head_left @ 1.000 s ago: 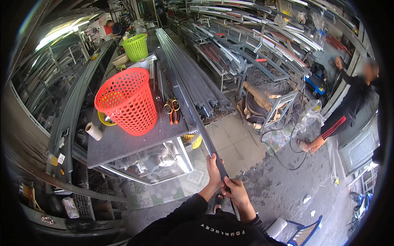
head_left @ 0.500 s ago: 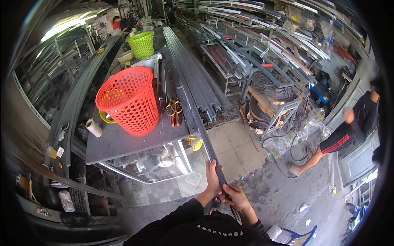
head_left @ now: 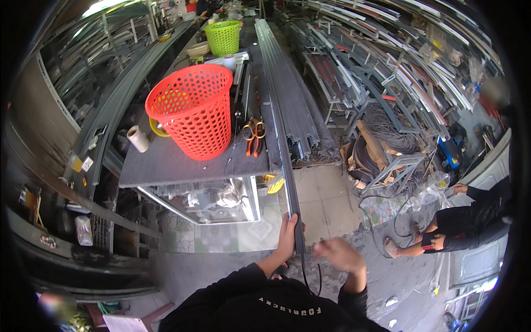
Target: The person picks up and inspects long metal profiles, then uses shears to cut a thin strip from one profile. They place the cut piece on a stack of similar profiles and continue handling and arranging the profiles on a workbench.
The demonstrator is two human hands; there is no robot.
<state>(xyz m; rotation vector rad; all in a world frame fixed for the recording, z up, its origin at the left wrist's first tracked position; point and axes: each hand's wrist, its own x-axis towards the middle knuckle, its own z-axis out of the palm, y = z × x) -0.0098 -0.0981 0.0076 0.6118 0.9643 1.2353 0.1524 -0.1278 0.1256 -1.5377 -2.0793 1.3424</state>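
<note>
Left hand (head_left: 288, 237) was clamped on the long metal profile (head_left: 283, 133), which ran toward 12 o'clock; right hand (head_left: 342, 255), blurred, hovered just beside it at 3 o'clock, its grip indeterminable.

**Few labels, no screens**

A small yellow tag (head_left: 76, 164) and a white tag (head_left: 87, 164) sit side by side on the long grey rails left of the surface (head_left: 166, 163), near its front corner. A yellow label (head_left: 275, 185) with dark print hangs slanted below the front edge of the surface, just beside the long grey metal strip (head_left: 287, 166). A clear plastic packet (head_left: 84, 230) with pale contents lies on the low dark shelf at the far left. No sign or screen shows anywhere; smaller print elsewhere is too blurred to tell.
</note>
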